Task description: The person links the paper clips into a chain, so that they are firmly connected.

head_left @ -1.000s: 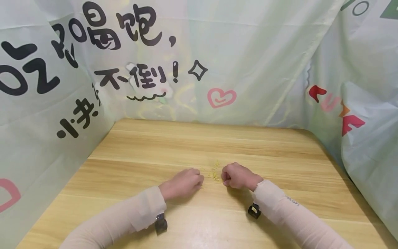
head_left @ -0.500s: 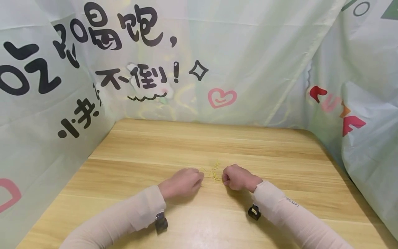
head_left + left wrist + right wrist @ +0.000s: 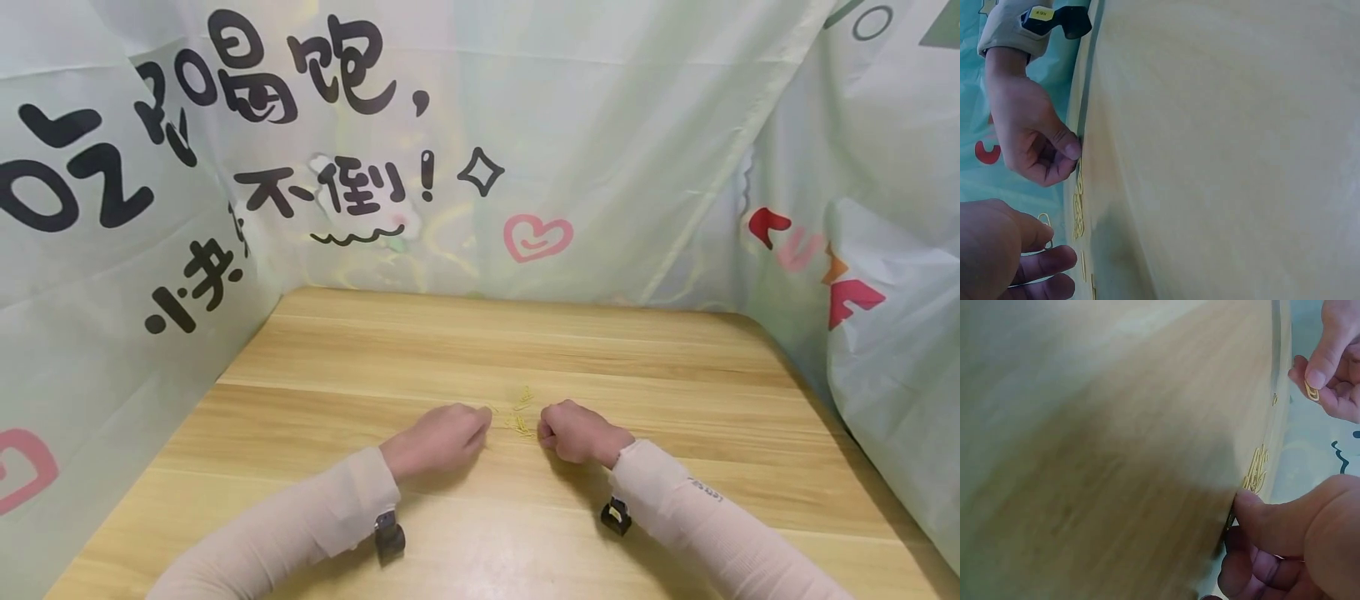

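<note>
We've got the left hand (image 3: 442, 439) pinching one thin, looped paper clip (image 3: 1312, 393) between thumb and finger, just above the smooth, wood-grained desk (image 3: 480, 342). Facing it, the right hand (image 3: 579, 432) curls in, thumb tip down by the loose scatter of yellow wire clips (image 3: 1255, 469) between the two; whether it grips one, we can't tell. Creased cloth (image 3: 637, 167) hangs behind.

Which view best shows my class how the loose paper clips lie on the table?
The head view: it looks down on the paper clips, so their scatter on the table shows, though each looks tiny. The left wrist view flattens them into a narrow strip; the right wrist view, a larger bunch by the right hand.
</note>
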`<action>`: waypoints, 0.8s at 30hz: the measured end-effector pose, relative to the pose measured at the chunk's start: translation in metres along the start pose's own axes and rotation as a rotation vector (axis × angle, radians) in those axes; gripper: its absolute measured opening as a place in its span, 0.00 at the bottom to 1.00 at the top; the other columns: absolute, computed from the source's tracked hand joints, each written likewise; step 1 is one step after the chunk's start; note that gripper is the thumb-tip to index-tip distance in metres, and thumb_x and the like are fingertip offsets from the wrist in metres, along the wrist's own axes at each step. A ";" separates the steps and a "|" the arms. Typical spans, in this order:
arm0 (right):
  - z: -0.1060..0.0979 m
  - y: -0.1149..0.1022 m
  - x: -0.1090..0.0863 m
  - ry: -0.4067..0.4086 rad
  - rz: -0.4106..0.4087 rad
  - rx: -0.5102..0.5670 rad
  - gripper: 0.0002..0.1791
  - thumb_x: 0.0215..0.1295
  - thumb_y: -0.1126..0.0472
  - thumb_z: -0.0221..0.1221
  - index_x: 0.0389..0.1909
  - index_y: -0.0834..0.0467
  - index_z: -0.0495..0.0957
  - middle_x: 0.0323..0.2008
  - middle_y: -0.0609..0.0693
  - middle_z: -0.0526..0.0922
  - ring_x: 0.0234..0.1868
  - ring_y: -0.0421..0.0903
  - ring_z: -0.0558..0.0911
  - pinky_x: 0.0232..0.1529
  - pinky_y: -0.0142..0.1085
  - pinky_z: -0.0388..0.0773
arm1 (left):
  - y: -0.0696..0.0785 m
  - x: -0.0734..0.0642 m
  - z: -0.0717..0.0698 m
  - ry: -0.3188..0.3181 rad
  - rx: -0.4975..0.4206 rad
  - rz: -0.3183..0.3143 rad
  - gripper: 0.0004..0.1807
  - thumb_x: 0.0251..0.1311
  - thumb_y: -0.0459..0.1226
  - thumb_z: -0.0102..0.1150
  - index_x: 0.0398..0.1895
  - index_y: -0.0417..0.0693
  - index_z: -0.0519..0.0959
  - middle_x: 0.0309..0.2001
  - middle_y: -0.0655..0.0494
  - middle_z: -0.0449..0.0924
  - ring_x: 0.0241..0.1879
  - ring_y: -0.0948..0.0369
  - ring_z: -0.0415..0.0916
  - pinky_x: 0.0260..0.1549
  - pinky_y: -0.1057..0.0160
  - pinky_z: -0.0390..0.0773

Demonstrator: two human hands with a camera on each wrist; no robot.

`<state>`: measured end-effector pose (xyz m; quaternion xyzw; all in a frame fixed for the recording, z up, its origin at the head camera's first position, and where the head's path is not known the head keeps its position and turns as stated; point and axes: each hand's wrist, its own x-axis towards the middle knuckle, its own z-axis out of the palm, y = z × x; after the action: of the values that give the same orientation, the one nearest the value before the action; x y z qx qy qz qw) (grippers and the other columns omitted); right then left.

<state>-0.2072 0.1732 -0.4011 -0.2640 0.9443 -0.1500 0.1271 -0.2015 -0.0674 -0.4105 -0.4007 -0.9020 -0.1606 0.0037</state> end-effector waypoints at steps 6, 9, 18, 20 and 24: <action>0.000 -0.002 0.001 0.025 0.019 -0.007 0.17 0.58 0.77 0.55 0.18 0.54 0.69 0.17 0.42 0.67 0.20 0.39 0.65 0.22 0.32 0.62 | -0.003 -0.001 -0.004 -0.004 -0.009 -0.031 0.10 0.68 0.31 0.48 0.28 0.51 0.68 0.17 0.65 0.63 0.16 0.69 0.59 0.15 0.72 0.64; 0.000 -0.002 0.001 0.029 0.021 -0.015 0.19 0.54 0.79 0.53 0.15 0.53 0.67 0.15 0.41 0.64 0.18 0.38 0.63 0.20 0.30 0.59 | -0.004 -0.001 -0.005 -0.002 -0.017 -0.046 0.08 0.68 0.31 0.49 0.29 0.50 0.69 0.18 0.64 0.65 0.17 0.69 0.61 0.17 0.72 0.66; 0.000 -0.003 -0.001 0.008 0.033 -0.035 0.15 0.56 0.78 0.55 0.21 0.55 0.69 0.21 0.44 0.70 0.24 0.41 0.69 0.25 0.33 0.66 | -0.004 0.000 -0.010 -0.004 0.013 -0.072 0.12 0.65 0.30 0.52 0.50 0.45 0.78 0.37 0.52 0.83 0.26 0.65 0.73 0.26 0.68 0.75; 0.000 -0.004 -0.002 0.005 0.033 -0.030 0.15 0.54 0.80 0.53 0.22 0.55 0.69 0.21 0.45 0.70 0.24 0.42 0.69 0.25 0.33 0.66 | -0.004 0.000 -0.012 0.007 0.026 -0.067 0.14 0.64 0.30 0.52 0.52 0.46 0.79 0.40 0.52 0.84 0.30 0.64 0.76 0.31 0.67 0.77; -0.002 -0.004 -0.004 0.002 0.034 -0.016 0.16 0.52 0.81 0.50 0.22 0.56 0.68 0.20 0.46 0.69 0.24 0.42 0.68 0.24 0.33 0.65 | -0.003 0.000 -0.015 0.022 0.005 -0.066 0.17 0.63 0.28 0.51 0.54 0.46 0.80 0.47 0.52 0.84 0.23 0.66 0.71 0.32 0.67 0.77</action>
<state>-0.2027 0.1723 -0.3976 -0.2489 0.9499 -0.1407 0.1265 -0.2059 -0.0739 -0.3969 -0.3689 -0.9151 -0.1627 0.0092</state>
